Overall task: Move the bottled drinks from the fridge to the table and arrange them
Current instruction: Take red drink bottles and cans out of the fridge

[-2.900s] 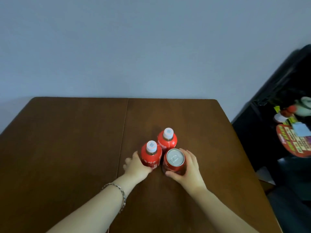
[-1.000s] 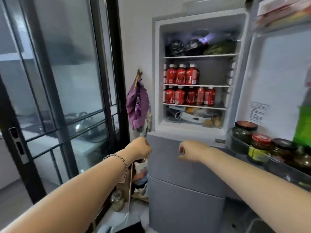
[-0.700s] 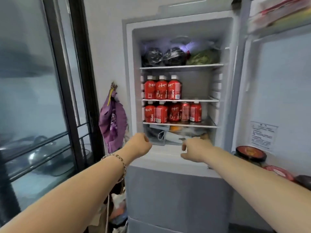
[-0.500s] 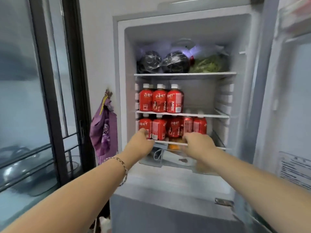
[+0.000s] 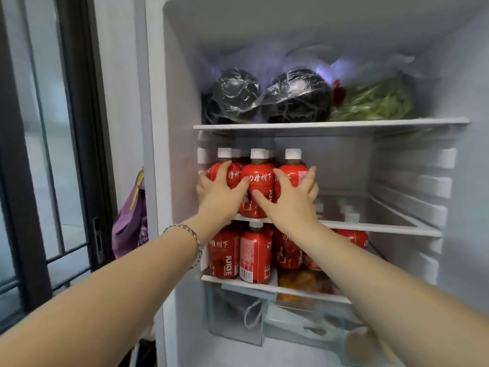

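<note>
Left hand: wraps the left bottle on the middle shelf
Right hand: wraps the right bottle
Purpose: likely one per hand, fewer trips

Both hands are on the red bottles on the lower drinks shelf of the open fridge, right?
No. The head view shows the left hand and right hand on the red bottles on the upper drinks shelf of the open fridge.

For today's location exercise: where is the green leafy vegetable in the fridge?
Head view: the green leafy vegetable lies at the right end of the top shelf, beside a dark wrapped bundle on its left.
</note>
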